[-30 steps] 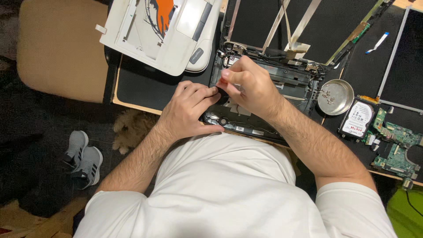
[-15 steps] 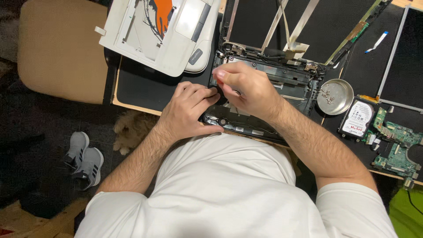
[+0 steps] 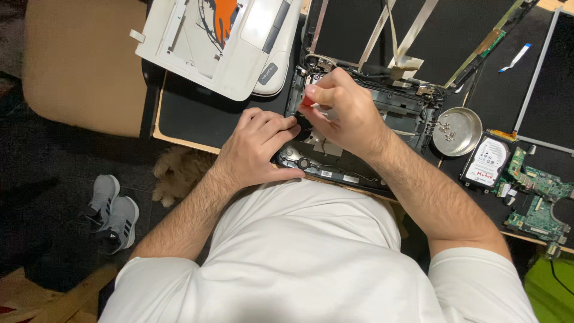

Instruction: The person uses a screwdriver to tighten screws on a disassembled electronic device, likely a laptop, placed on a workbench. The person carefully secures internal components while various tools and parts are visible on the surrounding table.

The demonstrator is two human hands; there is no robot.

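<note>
Lower left of frame: a pair of grey sneakers (image 3: 112,212) is seen on the dark floor, with a tan furry shape (image 3: 177,173) just right of them, under the table edge. Upper left: a beige chair seat (image 3: 84,63).

Upper centre-left: a white plastic cover (image 3: 221,42) with an orange patch is laid on the black mat (image 3: 197,113).

Centre: the left hand (image 3: 254,149) is pressed down on the near left part of the opened laptop base (image 3: 388,107), fingers curled loosely and spread, thumb flat along the front edge; nothing is seen gripped in it. Just right and above, touching its fingertips, the right hand (image 3: 344,113) is closed tightly round a red-handled tool (image 3: 308,100), only the red end being visible between thumb and forefinger; the tip is hidden.

Right of centre: a round metal dish (image 3: 457,131) holding small screws is set beside the base. Further right: a hard drive (image 3: 485,161), then a green circuit board (image 3: 538,197). Upper right: a dark panel (image 3: 553,84) with a pale frame.
</note>
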